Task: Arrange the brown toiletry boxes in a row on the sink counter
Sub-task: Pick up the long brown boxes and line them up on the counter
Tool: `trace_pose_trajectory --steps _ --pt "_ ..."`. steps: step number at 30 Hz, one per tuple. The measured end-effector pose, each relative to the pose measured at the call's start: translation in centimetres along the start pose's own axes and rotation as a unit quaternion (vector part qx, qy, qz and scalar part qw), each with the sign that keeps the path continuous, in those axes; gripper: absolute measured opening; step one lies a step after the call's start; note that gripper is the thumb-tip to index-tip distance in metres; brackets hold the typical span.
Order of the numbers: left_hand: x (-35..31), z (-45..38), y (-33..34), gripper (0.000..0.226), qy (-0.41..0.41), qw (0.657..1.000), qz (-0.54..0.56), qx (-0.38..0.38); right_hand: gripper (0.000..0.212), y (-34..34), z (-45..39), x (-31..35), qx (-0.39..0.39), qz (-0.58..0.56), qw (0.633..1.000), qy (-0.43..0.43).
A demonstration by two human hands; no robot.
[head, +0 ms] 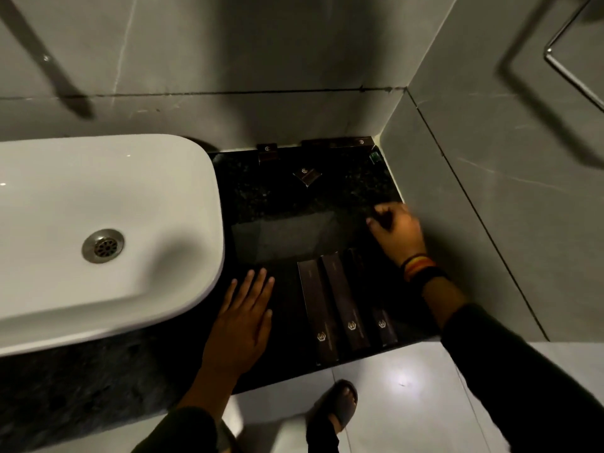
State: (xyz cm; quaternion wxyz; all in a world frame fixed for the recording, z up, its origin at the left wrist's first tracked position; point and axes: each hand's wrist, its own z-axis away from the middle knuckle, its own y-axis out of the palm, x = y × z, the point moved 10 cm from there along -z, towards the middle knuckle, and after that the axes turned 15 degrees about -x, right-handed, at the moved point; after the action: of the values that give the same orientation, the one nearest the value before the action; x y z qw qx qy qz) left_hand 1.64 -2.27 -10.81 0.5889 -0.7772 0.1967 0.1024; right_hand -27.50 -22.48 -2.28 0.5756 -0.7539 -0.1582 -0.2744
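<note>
Brown toiletry boxes, front row: three long boxes lie side by side at the front edge of the black counter, long axes running front to back, logos at the near ends. Left long box, middle long box and right long box sit close together; the right one is partly in shadow under the right forearm.
Brown toiletry boxes, rear: one small box stands against the back wall; a second small box lies turned diagonally, just in front of it and to the right; a long flat box lies along the back wall toward the corner.
Corner item: a small dark green object sits in the rear right corner; its kind cannot be told.
Right hand: reaches across the counter beside the right wall, beyond the front row, palm down, fingers curled loosely. Blurred; whether it grasps anything cannot be told. Coloured bands circle the wrist.
Left hand: rests flat on the counter, palm down, fingers extended and together, holding nothing, between the basin and the left long box.
Basin: white, left of the counter area, drain visible.
Floor: a sandalled foot on pale tile below the counter edge.
</note>
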Motion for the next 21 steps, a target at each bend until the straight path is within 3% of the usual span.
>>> trace_pose_trajectory --steps 8,12,17,21 --pt "0.4 0.2 0.3 0.061 0.001 1.0 -0.012 -0.003 0.046 8.7 -14.4 7.7 0.076 0.121 0.975 -0.169" --pt "0.2 0.2 0.2 0.061 0.004 1.0 -0.015 -0.001 0.056 13.0 -16.8 8.5 0.146 0.227 0.932 -0.241" --pt "0.2 0.1 0.2 0.062 0.005 1.0 -0.02 0.006 0.053 14.6 -18.1 8.4 0.121 0.325 0.896 -0.277" --pt "0.2 0.3 0.4 0.063 0.008 1.0 -0.023 0.002 0.052 14.5 -18.7 8.5 0.096 0.342 0.894 -0.275"
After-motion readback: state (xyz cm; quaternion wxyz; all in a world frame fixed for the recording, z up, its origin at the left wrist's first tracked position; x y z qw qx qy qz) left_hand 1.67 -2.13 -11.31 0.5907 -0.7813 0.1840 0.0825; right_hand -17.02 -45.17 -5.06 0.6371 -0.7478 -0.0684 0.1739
